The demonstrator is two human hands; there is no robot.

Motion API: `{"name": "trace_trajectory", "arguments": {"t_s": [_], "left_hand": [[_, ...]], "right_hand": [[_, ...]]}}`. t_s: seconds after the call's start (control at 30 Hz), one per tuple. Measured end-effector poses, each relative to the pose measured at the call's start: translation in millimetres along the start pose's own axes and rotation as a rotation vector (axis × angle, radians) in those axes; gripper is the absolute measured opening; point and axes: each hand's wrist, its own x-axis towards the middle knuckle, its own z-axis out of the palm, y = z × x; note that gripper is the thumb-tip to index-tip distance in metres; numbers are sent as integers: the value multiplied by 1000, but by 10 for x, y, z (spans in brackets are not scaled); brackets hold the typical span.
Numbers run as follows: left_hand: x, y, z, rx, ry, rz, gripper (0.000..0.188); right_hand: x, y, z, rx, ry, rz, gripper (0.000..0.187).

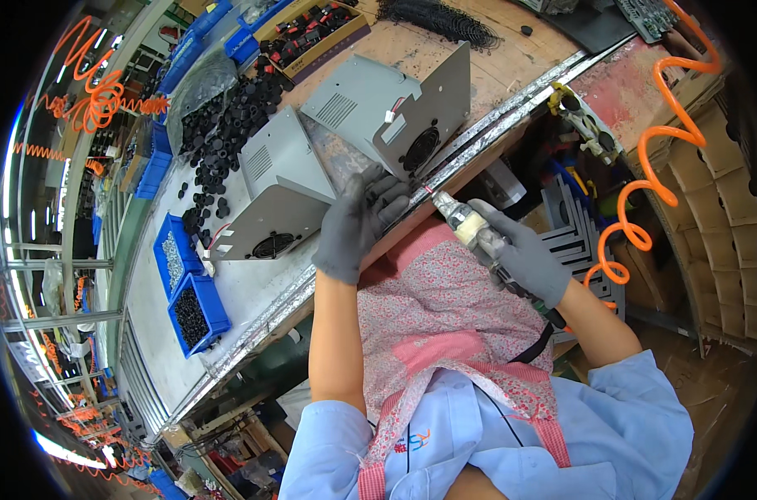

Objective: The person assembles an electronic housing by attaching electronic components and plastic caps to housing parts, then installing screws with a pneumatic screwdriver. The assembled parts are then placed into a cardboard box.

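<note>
My right hand (522,254), in a grey glove, is wrapped round a pneumatic screwdriver (470,225). The driver's bit points up and left, close to the bench edge. My left hand (353,225), also gloved, hovers beside two bent grey sheet-metal housings, its fingers half curled and apart with nothing visible between them. The nearer housing (266,221) has vent slots, a round black fan (275,244) and a thin wire at its left end. Behind it, the other housing (445,96) carries a similar fan (420,148) and a small white connector (389,116).
Black plastic caps (220,125) lie heaped left of the housings. Two blue bins (222,315) with small screws stand at the bench's left. A carton (312,42) of red and black parts lies at the back. An orange coiled hose (645,167) hangs at right, near another tool (585,125).
</note>
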Motion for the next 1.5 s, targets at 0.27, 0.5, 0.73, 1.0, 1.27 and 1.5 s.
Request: {"name": "trace_trajectory", "arguments": {"t_s": [0.27,0.5,0.73,1.0,1.27,1.5], "left_hand": [[-147,-69,-163,-162,59,-39,34],[-165,-127,-166,-83,99,-23,33],[-78,-183,-257,-177,-37,-17,33],[-151,-241,-31,-82,64,-21,31],[-188,-237,-9,-17,-13,47,37],[-215,-266,122,184,-70,147,48]], "right_hand": [[-29,56,3,-68,-2,-94,50],[-41,43,34,-85,-7,-24,50],[-222,64,68,-264,33,-187,56],[-317,69,183,-169,-95,-236,50],[-317,103,199,-201,-91,-244,51],[-302,161,134,15,-151,-180,52]]}}
